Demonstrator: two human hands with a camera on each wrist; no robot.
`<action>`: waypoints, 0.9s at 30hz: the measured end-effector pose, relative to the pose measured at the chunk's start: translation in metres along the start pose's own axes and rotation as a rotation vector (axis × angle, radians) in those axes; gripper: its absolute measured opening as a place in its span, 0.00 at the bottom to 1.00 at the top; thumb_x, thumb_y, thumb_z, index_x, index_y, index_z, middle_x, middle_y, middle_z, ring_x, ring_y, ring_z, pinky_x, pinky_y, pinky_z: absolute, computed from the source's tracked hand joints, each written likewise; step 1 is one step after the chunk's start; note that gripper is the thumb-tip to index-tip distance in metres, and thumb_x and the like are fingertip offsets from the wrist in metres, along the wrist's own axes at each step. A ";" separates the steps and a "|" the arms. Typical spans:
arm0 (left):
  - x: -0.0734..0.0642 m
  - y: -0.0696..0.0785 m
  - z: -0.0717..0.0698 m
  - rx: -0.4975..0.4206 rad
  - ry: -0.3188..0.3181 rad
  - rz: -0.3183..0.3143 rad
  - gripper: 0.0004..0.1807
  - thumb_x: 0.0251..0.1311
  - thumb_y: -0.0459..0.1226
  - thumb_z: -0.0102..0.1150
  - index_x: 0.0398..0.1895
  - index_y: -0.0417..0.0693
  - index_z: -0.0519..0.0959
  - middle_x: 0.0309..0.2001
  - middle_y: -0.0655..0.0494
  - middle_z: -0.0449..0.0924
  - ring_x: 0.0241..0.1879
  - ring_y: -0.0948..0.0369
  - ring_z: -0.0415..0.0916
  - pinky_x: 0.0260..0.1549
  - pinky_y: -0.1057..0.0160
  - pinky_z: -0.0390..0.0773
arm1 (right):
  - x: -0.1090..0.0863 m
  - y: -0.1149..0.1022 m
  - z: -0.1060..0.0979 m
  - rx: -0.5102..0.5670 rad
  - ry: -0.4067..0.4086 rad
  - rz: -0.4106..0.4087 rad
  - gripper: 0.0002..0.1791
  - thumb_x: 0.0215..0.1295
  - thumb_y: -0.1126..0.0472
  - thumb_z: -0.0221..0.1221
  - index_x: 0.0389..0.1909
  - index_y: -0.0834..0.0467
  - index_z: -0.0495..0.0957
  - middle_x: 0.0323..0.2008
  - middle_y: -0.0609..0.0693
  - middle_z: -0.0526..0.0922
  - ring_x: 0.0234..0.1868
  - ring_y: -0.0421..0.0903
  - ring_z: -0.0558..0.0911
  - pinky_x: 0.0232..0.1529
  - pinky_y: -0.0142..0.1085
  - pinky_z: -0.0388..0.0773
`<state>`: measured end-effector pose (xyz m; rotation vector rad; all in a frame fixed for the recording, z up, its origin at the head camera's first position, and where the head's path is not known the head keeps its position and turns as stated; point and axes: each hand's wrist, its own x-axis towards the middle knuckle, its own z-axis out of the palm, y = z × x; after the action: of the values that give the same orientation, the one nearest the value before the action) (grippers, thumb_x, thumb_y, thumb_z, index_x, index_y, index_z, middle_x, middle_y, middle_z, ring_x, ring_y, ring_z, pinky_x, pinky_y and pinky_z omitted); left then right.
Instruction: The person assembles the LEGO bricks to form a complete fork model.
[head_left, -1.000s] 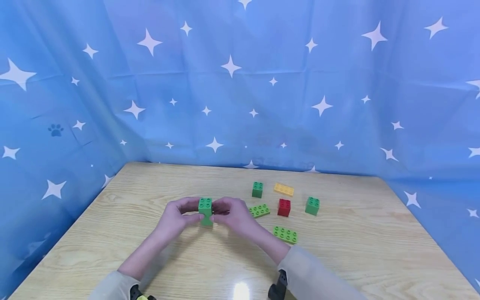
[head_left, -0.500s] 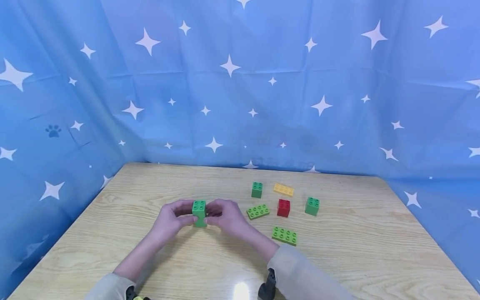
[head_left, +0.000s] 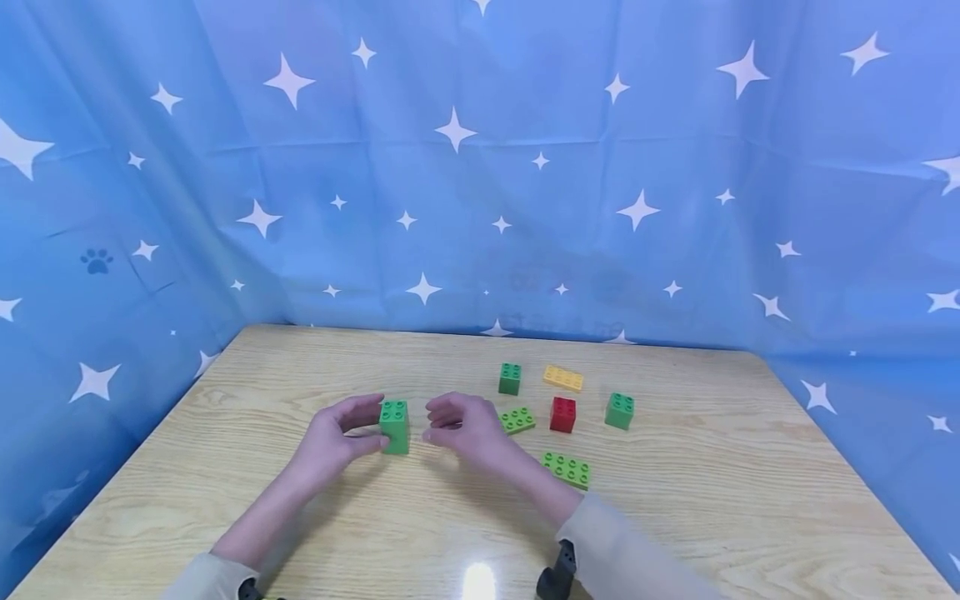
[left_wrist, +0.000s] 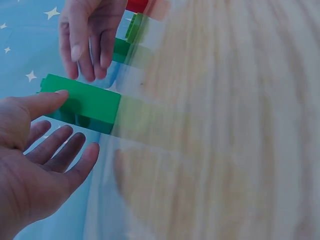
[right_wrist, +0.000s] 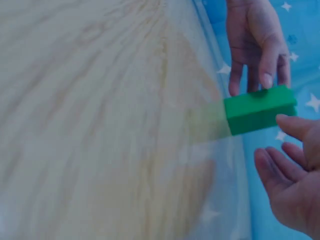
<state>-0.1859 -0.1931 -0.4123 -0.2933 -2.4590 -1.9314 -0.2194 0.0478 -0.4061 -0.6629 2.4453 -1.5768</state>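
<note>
A tall green toy brick piece [head_left: 395,429], with studs on top, stands upright on the wooden table. I cannot tell whether it is one brick or a stack. My left hand [head_left: 327,443] is at its left side, the thumb touching or very near its front left edge. In the left wrist view, the fingers of the left hand [left_wrist: 45,160] spread loosely, apart from the green piece [left_wrist: 82,100]. My right hand [head_left: 474,433] is to its right with a gap between; its fingers are loosely bent and hold nothing. The right wrist view shows that hand [right_wrist: 292,175] too.
Right of the hands lie a dark green brick [head_left: 510,379], a yellow flat brick [head_left: 563,378], a red brick [head_left: 563,415], another green brick [head_left: 619,411] and two lime flat bricks, one [head_left: 566,471] nearer the front. A blue starred curtain [head_left: 480,208] surrounds the table [head_left: 675,517].
The green piece moved slightly left between both hands. My right hand then let go and drew back to the right, while the left stayed beside the piece.
</note>
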 end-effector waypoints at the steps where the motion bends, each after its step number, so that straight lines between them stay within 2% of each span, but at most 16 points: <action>1: 0.000 0.001 -0.001 0.012 0.002 0.011 0.35 0.58 0.26 0.70 0.69 0.30 0.70 0.59 0.35 0.79 0.59 0.42 0.77 0.50 0.61 0.83 | -0.003 0.000 -0.005 -0.005 0.001 -0.003 0.22 0.64 0.65 0.70 0.58 0.65 0.79 0.50 0.58 0.85 0.49 0.48 0.85 0.52 0.40 0.82; 8: -0.004 0.020 -0.005 0.110 0.049 0.095 0.36 0.57 0.27 0.72 0.70 0.36 0.71 0.63 0.37 0.76 0.62 0.41 0.74 0.48 0.63 0.83 | -0.031 -0.005 -0.042 -0.010 0.022 -0.011 0.20 0.66 0.63 0.69 0.57 0.63 0.80 0.50 0.58 0.85 0.49 0.47 0.85 0.52 0.39 0.82; 11: -0.007 0.032 -0.006 0.144 0.063 0.119 0.36 0.56 0.28 0.73 0.70 0.39 0.71 0.65 0.41 0.75 0.64 0.43 0.73 0.49 0.63 0.83 | -0.043 -0.004 -0.058 -0.013 0.033 -0.020 0.20 0.66 0.63 0.69 0.57 0.62 0.81 0.50 0.59 0.85 0.50 0.48 0.85 0.52 0.39 0.82; 14: -0.010 0.044 -0.004 0.168 0.078 0.156 0.36 0.56 0.28 0.74 0.70 0.42 0.72 0.66 0.46 0.75 0.65 0.49 0.71 0.52 0.61 0.82 | -0.056 0.000 -0.073 -0.021 0.040 -0.039 0.20 0.67 0.63 0.68 0.58 0.64 0.80 0.51 0.61 0.85 0.50 0.50 0.85 0.53 0.39 0.82; 17: -0.013 0.055 0.002 0.162 0.088 0.198 0.35 0.56 0.27 0.74 0.69 0.45 0.74 0.66 0.50 0.76 0.64 0.52 0.72 0.52 0.59 0.82 | -0.069 0.005 -0.086 -0.049 0.056 -0.041 0.21 0.67 0.63 0.68 0.58 0.66 0.80 0.50 0.61 0.85 0.50 0.51 0.85 0.52 0.38 0.82; 22: -0.014 0.067 0.019 0.137 0.064 0.264 0.34 0.54 0.24 0.73 0.66 0.45 0.77 0.64 0.51 0.77 0.60 0.52 0.76 0.51 0.56 0.83 | -0.092 0.012 -0.104 -0.081 0.080 0.019 0.22 0.65 0.63 0.69 0.57 0.67 0.80 0.49 0.60 0.86 0.48 0.49 0.85 0.49 0.34 0.83; 27: -0.011 0.072 0.037 0.127 0.019 0.261 0.33 0.53 0.26 0.75 0.64 0.47 0.78 0.62 0.53 0.79 0.58 0.52 0.78 0.51 0.55 0.83 | -0.113 0.021 -0.119 -0.109 0.115 0.029 0.21 0.63 0.62 0.71 0.54 0.68 0.81 0.47 0.59 0.86 0.45 0.48 0.85 0.47 0.34 0.83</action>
<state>-0.1599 -0.1433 -0.3534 -0.5589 -2.3780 -1.6613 -0.1680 0.2034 -0.3852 -0.5643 2.6271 -1.5207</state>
